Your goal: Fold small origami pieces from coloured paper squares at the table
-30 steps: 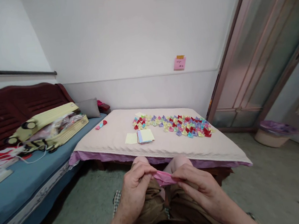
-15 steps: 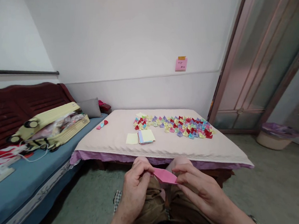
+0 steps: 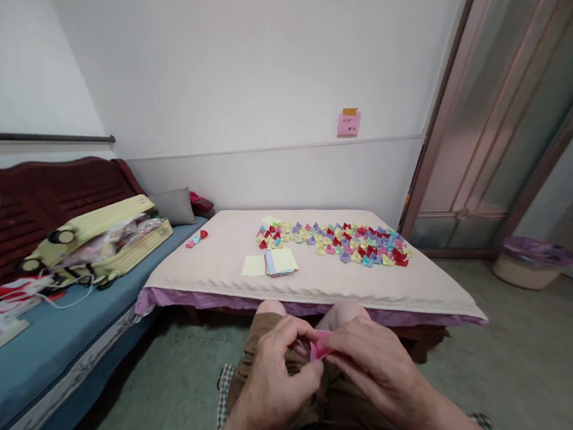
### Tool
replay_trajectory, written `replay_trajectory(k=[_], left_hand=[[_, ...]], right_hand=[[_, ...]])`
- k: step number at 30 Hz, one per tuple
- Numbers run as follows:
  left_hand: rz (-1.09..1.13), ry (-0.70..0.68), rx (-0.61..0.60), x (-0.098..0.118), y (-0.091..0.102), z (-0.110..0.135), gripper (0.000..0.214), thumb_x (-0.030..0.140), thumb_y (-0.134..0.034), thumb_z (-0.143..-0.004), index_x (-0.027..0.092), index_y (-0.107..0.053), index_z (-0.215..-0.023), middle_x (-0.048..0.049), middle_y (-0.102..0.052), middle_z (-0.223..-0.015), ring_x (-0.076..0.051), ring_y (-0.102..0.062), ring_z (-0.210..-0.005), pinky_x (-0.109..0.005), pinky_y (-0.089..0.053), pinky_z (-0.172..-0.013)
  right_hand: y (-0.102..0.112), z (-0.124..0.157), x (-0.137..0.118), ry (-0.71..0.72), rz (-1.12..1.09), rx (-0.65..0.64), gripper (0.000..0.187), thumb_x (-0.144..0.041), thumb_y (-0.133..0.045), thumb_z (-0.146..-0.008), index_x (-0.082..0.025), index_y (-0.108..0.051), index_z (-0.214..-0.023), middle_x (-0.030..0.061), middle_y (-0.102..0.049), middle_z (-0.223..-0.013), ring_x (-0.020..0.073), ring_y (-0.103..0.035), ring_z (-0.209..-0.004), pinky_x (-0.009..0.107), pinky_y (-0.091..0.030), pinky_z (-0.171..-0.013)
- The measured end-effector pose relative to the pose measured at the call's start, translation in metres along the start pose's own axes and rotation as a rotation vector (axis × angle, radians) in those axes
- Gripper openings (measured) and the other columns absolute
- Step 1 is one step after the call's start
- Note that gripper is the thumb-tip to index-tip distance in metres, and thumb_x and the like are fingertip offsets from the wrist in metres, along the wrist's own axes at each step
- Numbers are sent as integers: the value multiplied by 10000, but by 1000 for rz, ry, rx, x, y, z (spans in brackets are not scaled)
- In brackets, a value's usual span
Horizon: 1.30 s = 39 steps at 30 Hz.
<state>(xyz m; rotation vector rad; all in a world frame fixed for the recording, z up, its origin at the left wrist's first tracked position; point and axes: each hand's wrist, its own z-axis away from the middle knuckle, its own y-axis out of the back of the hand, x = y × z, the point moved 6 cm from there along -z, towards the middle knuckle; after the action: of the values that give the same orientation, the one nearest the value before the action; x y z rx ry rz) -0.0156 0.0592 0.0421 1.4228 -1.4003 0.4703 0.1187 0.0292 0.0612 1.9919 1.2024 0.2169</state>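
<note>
Left hand (image 3: 276, 383), right hand (image 3: 375, 368) pinch pink paper (image 3: 320, 346).

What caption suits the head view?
Both hands, left hand and right hand, pinch a small folded pink paper over the lap.

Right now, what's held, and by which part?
A folded pink paper, pinched between both hands: left hand at its left edge, right hand at its right.

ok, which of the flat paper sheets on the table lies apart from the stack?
The single pale yellow sheet. It lies flat on the table cover, just left of the mixed-colour stack, whose top sheet is also yellow. The other loose papers are small folded pieces farther back.
</note>
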Motion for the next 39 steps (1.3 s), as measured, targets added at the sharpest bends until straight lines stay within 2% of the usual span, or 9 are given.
replay_trajectory(k=[2, 5, 10, 13, 17, 21, 27, 35, 39], left_hand=[[1, 4, -12, 2, -5, 1, 209, 60, -603, -694, 184, -643, -858, -15, -632, -828, -159, -579, -755, -245, -441, -694], [41, 39, -14, 0, -11, 2, 226, 66, -584, -721, 194, -640, -899, -8, -654, -838, -149, -592, -748, -240, -453, -697], [208, 129, 31, -15, -16, 2, 335, 77, -563, -767, 203, -588, -1077, -37, -688, -940, -167, -641, -835, -254, -485, -735], [238, 135, 47, -20, -17, 3, 358, 66, -543, -786, 195, -568, -1120, -53, -688, -946, -170, -645, -842, -268, -489, -748], [294, 135, 83, -22, -16, 4, 342, 114, -566, -809, 181, -544, -1144, -59, -671, -927, -166, -631, -820, -282, -487, -747], [414, 186, 165, -29, -11, 1, 342, 136, -623, -769, 164, -554, -1103, -60, -623, -944, -157, -609, -821, -280, -487, -750], [553, 257, 215, -38, -10, -3, 332, 132, -680, -697, 149, -580, -1014, -50, -612, -901, -152, -592, -817, -273, -482, -754], [459, 304, 71, -44, -15, -4, 191, 186, -643, -753, 115, -636, -930, -55, -668, -797, -135, -589, -678, -244, -453, -633], [532, 326, 114, -46, -15, -4, 190, 203, -640, -757, 121, -639, -928, -17, -638, -682, -118, -562, -588, -222, -431, -557]], right_hand=[[-2, -1, 2, -45, -25, 1, 210, -126, -521, -892, -209, -600, -1068, 45, -705, -806, 173, -602, -688, 294, -403, -630], [-5, -1, 7, -133, -31, 17, 120, -164, -559, -880, -208, -598, -985, 34, -702, -788, 172, -609, -679, 281, -410, -625], [-10, 3, 18, -239, -30, 36, 77, -223, -577, -876, -204, -580, -951, 23, -657, -737, 164, -585, -635, 262, -407, -590], [-9, 4, 24, -291, -78, 88, 100, -256, -608, -852, -195, -576, -924, 45, -636, -800, 178, -566, -696, 276, -417, -630], [-12, 3, 32, -440, -286, 53, 112, -290, -628, -834, -180, -609, -824, 47, -626, -793, 198, -557, -761, 297, -425, -699], [-21, 8, 36, -636, -564, -32, 155, -311, -622, -824, -162, -637, -783, 32, -628, -741, 182, -550, -712, 280, -426, -667], [-34, 17, 44, -804, -817, -9, 195, -337, -664, -767, -143, -646, -784, 4, -595, -670, 144, -507, -615, 253, -385, -581], [-33, 20, 55, -874, -912, 129, 199, -314, -741, -696, -137, -655, -728, -27, -577, -610, 97, -462, -549, 212, -344, -538], [-32, 19, 54, -865, -940, 138, 189, -303, -742, -707, -141, -663, -764, -19, -606, -627, 101, -489, -555, 211, -361, -544]])
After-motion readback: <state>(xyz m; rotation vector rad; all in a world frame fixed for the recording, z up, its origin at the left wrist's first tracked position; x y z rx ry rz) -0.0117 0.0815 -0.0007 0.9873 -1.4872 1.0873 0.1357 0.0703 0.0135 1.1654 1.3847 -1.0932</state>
